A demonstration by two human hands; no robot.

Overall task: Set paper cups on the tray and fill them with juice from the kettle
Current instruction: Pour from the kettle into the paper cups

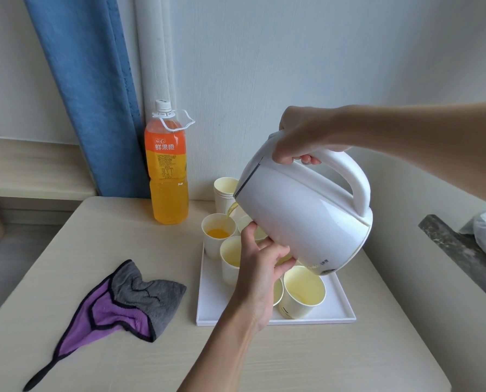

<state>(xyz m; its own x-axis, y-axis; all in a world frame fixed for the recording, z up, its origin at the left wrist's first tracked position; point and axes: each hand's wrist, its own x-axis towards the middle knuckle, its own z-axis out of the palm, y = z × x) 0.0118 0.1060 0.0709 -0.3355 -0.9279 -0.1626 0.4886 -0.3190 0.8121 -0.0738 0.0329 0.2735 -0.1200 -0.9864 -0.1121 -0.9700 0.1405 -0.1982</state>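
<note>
A white kettle (301, 210) is tilted to the left above a white tray (335, 315). My right hand (301, 137) grips its handle from above. My left hand (261, 267) supports the kettle's underside with thumb and fingers spread against it. A thin stream of orange juice runs from the spout into the far-left paper cup (217, 236), which holds a little juice. Several other pale yellow paper cups stand on the tray, among them one at the front (304, 292) and one (230, 258) partly hidden by my left hand.
An orange juice bottle (168, 171) stands at the table's back. A stack of paper cups (224, 193) sits behind the tray. A grey and purple cloth (117, 304) lies left of the tray. A blue curtain (89, 89) hangs at the back left.
</note>
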